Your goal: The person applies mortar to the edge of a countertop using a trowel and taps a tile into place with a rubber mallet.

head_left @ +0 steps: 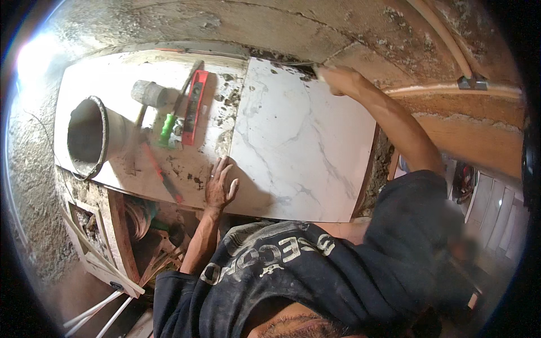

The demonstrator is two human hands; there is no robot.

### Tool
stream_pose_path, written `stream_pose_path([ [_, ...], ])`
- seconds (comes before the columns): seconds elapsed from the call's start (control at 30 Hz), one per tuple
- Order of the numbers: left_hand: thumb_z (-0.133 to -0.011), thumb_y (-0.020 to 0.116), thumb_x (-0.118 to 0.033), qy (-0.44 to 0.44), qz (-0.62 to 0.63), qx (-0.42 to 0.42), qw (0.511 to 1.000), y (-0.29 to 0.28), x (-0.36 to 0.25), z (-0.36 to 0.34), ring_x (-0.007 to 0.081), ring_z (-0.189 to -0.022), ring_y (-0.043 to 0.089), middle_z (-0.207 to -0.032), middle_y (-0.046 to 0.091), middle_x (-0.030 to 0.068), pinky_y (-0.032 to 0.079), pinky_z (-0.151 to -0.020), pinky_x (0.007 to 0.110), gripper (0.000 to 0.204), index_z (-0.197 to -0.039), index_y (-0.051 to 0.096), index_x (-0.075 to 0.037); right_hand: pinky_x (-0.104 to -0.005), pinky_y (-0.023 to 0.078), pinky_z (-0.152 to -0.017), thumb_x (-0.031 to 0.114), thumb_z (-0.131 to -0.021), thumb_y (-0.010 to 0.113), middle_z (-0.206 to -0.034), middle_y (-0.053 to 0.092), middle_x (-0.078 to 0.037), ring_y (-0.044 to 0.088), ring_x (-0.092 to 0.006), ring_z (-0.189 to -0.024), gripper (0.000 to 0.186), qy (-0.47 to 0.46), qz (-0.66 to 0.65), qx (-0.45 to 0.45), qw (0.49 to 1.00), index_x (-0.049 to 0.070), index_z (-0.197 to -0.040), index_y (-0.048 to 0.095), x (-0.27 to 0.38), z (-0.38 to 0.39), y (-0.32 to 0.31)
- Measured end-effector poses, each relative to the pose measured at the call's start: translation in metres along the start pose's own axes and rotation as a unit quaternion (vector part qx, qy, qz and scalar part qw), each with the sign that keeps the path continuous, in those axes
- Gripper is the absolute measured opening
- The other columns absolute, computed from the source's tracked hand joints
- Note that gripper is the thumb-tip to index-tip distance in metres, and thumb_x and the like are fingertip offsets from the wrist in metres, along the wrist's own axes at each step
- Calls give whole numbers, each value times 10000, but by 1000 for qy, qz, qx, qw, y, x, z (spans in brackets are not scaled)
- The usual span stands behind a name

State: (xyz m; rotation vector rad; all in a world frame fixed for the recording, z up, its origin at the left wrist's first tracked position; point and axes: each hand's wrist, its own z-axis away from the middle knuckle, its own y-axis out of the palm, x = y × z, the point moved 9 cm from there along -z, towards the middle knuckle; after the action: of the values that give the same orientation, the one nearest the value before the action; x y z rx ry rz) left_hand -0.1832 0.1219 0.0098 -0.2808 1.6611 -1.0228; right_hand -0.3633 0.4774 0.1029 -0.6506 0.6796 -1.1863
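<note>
My left hand (221,188) lies flat with fingers spread on the mortar-spotted white slab, close to the seam with a grey-veined white tile (298,141). At the far edge of that tile, by the wall, my right hand (341,80) has its fingers closed. A thin dark strip shows beside those fingers, but what they hold is too hidden to name. Dark mortar crumbs lie on the tile near the right hand. Left of the seam rest a red spirit level (195,110), a green-handled tool (167,129) and a grey-headed mallet (149,93).
A mortar-crusted bucket (105,138) lies tipped on its side at the left. A thin red-handled tool (158,168) is near the front edge. Beyond the tile rises a rough wall (270,25) with an orange pipe (439,90). Wood strips (163,256) and a coiled hose (137,218) sit below.
</note>
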Motion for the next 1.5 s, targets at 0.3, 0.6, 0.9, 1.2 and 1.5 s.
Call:
stream_pose_path([
  [0.3, -850, 600, -240, 1, -15, -1, 1000, 1, -1, 1, 332, -1339, 347, -1428, 405, 150, 237, -1118, 464, 438, -1230, 508, -43, -489, 488, -727, -37, -704, 532, -1023, 628, -262, 621, -394, -933, 600, 146, -31, 92, 985, -5, -1292, 417, -120, 106, 89],
  [0.6, -861, 576, -271, -1, -14, 18, 1000, 9, 5, 2, 336, -1356, 316, -1459, 360, 158, 213, -1120, 469, 445, -1235, 497, -44, -465, 508, -737, 75, -730, 525, -1028, 636, -262, 624, -379, -967, 651, 242, 9, 176, 954, -5, -1358, 373, -162, 132, 119],
  [0.9, -852, 598, -288, 8, -7, 25, 1000, 0, 0, -1, 339, -1352, 319, -1464, 352, 158, 217, -1116, 483, 429, -1207, 537, -54, -469, 495, -602, -6, -669, 595, -920, 662, -236, 659, -330, -776, 702, 222, 15, 158, 962, 22, -1340, 392, -136, 85, 121],
  [1.2, -833, 619, -277, 21, 9, 14, 1000, 2, 4, 0, 348, -1353, 318, -1450, 370, 164, 230, -1111, 484, 436, -1199, 546, -52, -454, 540, -685, 73, -706, 634, -938, 683, -199, 672, -331, -863, 206, 250, 71, 121, 958, 1, -889, 697, -139, 88, 102],
  [1.5, -836, 616, -270, 7, 24, 26, 999, 5, 7, 3, 339, -1354, 320, -1453, 369, 161, 234, -1109, 485, 425, -1192, 551, -47, -428, 551, -696, 78, -742, 623, -1008, 671, -209, 667, -323, -923, 311, 226, 59, 155, 960, -53, -1024, 639, -139, 95, 110],
])
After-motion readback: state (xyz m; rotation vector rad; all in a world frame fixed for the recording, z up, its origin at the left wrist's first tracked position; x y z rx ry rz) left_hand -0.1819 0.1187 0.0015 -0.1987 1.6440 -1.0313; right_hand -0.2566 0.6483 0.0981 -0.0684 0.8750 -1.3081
